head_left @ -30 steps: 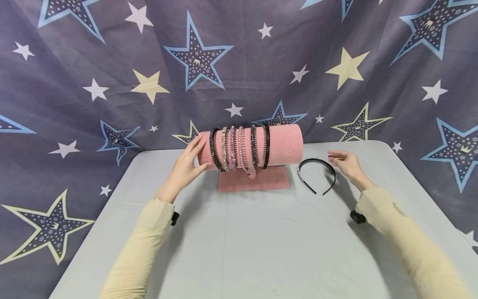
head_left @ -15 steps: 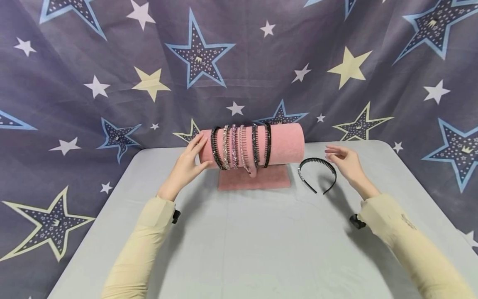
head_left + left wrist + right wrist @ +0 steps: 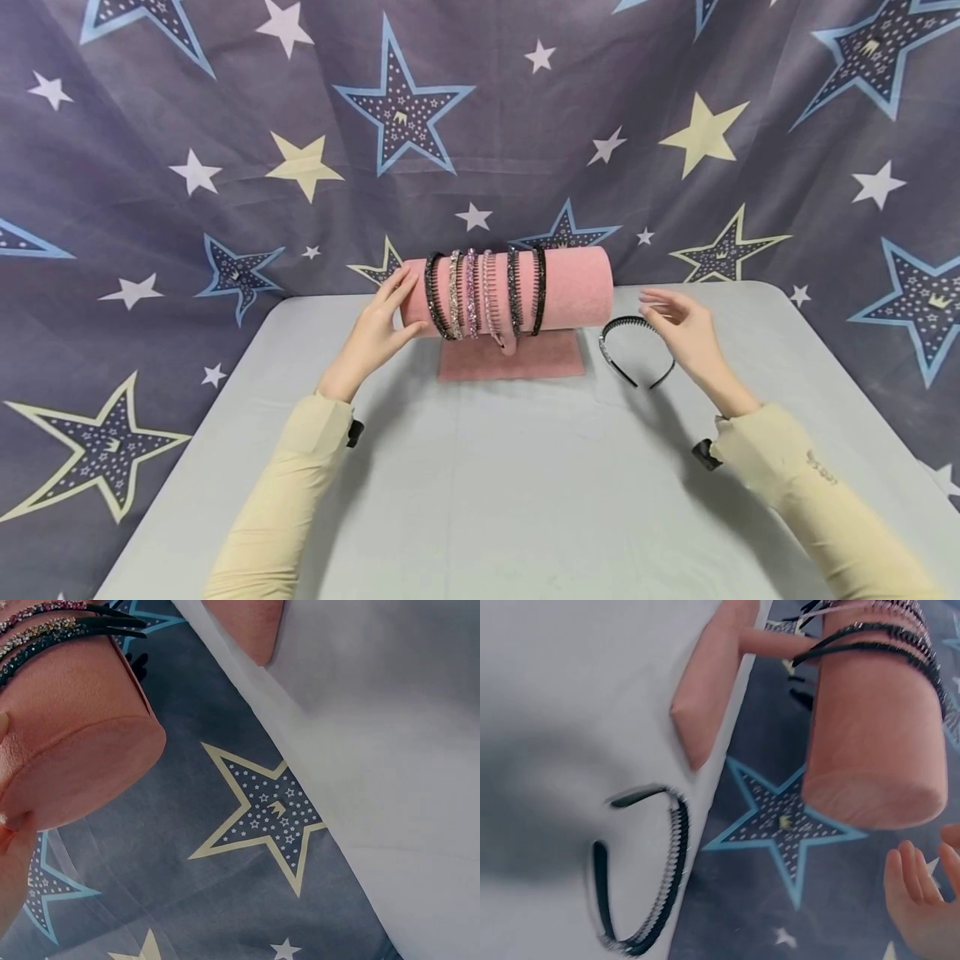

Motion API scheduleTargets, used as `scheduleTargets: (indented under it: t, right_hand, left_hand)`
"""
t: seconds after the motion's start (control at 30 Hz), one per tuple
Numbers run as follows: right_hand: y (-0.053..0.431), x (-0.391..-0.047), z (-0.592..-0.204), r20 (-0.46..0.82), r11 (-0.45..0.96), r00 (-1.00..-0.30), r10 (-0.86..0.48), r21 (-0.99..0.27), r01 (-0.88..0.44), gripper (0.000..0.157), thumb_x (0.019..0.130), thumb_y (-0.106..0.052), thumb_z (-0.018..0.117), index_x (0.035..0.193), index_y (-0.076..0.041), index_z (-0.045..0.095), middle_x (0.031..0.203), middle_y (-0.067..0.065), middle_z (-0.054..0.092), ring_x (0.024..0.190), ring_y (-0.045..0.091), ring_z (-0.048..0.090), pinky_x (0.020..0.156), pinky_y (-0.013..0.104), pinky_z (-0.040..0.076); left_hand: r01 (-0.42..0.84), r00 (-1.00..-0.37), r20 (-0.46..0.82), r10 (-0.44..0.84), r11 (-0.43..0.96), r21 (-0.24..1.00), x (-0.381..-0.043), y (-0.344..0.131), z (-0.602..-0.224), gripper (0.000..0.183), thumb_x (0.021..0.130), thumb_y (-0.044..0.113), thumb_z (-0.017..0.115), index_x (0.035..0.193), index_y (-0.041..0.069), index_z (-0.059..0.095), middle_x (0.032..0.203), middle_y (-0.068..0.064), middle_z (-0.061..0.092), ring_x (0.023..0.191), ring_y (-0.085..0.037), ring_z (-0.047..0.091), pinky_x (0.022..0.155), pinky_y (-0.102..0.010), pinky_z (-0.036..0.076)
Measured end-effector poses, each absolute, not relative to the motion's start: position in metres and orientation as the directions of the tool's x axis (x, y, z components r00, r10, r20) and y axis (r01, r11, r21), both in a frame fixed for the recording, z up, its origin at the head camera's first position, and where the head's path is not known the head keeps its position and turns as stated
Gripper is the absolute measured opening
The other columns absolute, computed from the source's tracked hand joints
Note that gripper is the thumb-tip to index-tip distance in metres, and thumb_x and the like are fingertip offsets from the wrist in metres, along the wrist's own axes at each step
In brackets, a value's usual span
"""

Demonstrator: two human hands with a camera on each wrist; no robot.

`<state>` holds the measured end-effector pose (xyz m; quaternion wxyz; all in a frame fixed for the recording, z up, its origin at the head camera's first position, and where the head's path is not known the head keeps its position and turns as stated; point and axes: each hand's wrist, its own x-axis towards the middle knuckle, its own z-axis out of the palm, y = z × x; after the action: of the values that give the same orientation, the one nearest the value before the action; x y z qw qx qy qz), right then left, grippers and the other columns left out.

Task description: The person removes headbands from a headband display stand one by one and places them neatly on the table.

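Your left hand (image 3: 372, 333) grips the roll (image 3: 574, 287), right hand (image 3: 690, 335) empty; the headband (image 3: 680, 847), probably light and springy, is best pinched mid-arch.

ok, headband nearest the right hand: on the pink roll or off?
Off. That headband lies on the table, apart from the pink roll, in head and right wrist views.

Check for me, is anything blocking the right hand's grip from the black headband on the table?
Nothing I can see. Between the right hand's grip and the black headband, the right wrist view shows only a gap. The pink roll is off to the side, not between.
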<state>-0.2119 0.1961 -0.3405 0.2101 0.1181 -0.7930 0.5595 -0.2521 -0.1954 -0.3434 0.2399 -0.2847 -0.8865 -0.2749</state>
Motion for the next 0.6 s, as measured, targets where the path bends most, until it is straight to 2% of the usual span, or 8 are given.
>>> scheduleTargets:
  t: [0.1, 0.17, 0.3, 0.6]
  right_hand:
    - [0.187, -0.207, -0.336, 0.495, 0.362, -0.868, 0.047, -0.818, -0.447, 0.026, 0.083, 0.002, 0.056, 0.107, 0.013, 0.056, 0.099, 0.023, 0.061, 0.082, -0.003, 0.057, 0.073, 0.008, 0.045]
    - [0.182, -0.205, -0.334, 0.515, 0.359, -0.856, 0.040, -0.807, -0.469, 0.025, 0.082, 0.004, 0.055, 0.106, 0.013, 0.057, 0.102, 0.029, 0.058, 0.082, -0.003, 0.056, 0.074, 0.008, 0.045]
    - [0.170, -0.201, -0.330, 0.555, 0.351, -0.832, 0.008, -0.780, -0.517, 0.025, 0.081, 0.008, 0.056, 0.105, 0.014, 0.057, 0.103, 0.028, 0.057, 0.082, -0.001, 0.056, 0.075, 0.011, 0.046]
    - [0.143, -0.198, -0.326, 0.606, 0.355, -0.793, -0.070, -0.728, -0.587, 0.027, 0.077, 0.012, 0.058, 0.104, 0.014, 0.057, 0.101, 0.026, 0.056, 0.083, 0.022, 0.058, 0.078, 0.033, 0.049]
  left_hand:
    - [0.633, -0.726, 0.579, 0.371, 0.689, 0.353, -0.251, -0.196, -0.343, 0.071, 0.071, 0.006, 0.072, 0.132, -0.001, 0.038, 0.139, -0.018, 0.031, 0.126, -0.032, 0.031, 0.103, -0.041, 0.028]
    - [0.634, -0.726, 0.579, 0.371, 0.689, 0.352, -0.251, -0.196, -0.343, 0.070, 0.071, 0.006, 0.072, 0.132, -0.001, 0.038, 0.139, -0.019, 0.031, 0.126, -0.032, 0.031, 0.103, -0.041, 0.028]
    - [0.636, -0.723, 0.583, 0.371, 0.687, 0.352, -0.252, -0.196, -0.344, 0.070, 0.071, 0.005, 0.072, 0.132, -0.001, 0.039, 0.138, -0.019, 0.031, 0.126, -0.032, 0.031, 0.103, -0.041, 0.028]
    - [0.635, -0.724, 0.586, 0.365, 0.685, 0.357, -0.251, -0.195, -0.343, 0.070, 0.071, 0.005, 0.073, 0.132, 0.000, 0.039, 0.138, -0.018, 0.032, 0.126, -0.031, 0.031, 0.102, -0.041, 0.029]
